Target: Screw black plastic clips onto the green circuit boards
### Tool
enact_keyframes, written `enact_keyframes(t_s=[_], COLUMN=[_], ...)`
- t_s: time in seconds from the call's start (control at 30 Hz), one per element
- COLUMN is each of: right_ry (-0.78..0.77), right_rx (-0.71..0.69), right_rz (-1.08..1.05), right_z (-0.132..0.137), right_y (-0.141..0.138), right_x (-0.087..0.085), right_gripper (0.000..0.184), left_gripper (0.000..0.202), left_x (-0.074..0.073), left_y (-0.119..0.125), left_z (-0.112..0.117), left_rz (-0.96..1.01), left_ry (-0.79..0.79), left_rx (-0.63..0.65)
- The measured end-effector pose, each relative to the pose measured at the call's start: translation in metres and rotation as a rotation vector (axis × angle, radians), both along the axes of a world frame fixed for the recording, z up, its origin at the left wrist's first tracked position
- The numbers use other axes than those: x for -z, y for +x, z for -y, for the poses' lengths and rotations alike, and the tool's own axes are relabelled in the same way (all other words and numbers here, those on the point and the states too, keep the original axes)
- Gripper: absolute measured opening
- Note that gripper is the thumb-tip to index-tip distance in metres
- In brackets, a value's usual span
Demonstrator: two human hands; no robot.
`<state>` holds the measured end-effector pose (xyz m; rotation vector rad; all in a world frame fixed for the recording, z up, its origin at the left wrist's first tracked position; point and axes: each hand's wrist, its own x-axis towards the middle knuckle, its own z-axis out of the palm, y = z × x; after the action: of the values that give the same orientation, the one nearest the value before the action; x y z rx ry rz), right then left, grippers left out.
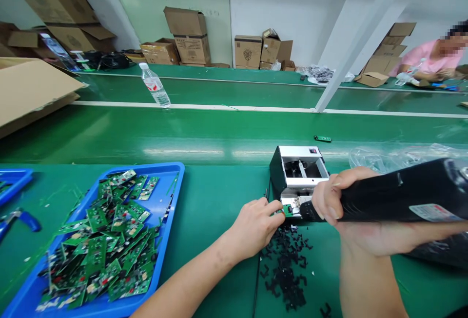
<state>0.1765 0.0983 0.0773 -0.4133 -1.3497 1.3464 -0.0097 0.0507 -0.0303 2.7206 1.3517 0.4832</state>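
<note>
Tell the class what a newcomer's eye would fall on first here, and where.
Probably the blue tray at left, heaped with green boards. Next, at right, the black tool in the right hand, its tip by a board in the left hand. Black bits lie scattered below.

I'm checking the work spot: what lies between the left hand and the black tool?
The head view shows a small green circuit board there, between the left hand and the nose of the black tool.
</note>
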Motion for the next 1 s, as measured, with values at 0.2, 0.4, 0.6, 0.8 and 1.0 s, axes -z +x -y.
enact_keyframes(t_s=[0.2, 0.4, 0.6, 0.8, 1.0], right_ry=[-0.034, -0.053, -0.001, 0.008, -0.037], right_rx=[-0.005, -0.091, -0.114, -0.113, -0.051], right_rz=[-0.005, -0.018, -0.038, -0.036, -0.024], right_z=[-0.005, -0.01, -0.013, -0.01, -0.007], right_y=[-0.009, -0.007, -0.007, -0.013, -0.006], right_x=[0.005, 0.014, 0.017, 0.02, 0.017], right_gripper=[0.09, 0.088, 0.083, 0.085, 0.085], left_gripper=[0.018, 0.02, 0.021, 0.021, 0.017], left_x=[-0.002, 0.0, 0.001, 0.001, 0.003], left_y=[0.001, 0.002, 0.001, 0.001, 0.0], left_z=[0.0, 0.0, 0.0, 0.0, -0.001], left_rz=[0.001, 0.003, 0.019, 0.025, 0.055], left_ry=[-0.014, -0.002, 0.02, 0.011, 0.017], left_rx=[0.004, 0.003, -0.005, -0.003, 0.008])
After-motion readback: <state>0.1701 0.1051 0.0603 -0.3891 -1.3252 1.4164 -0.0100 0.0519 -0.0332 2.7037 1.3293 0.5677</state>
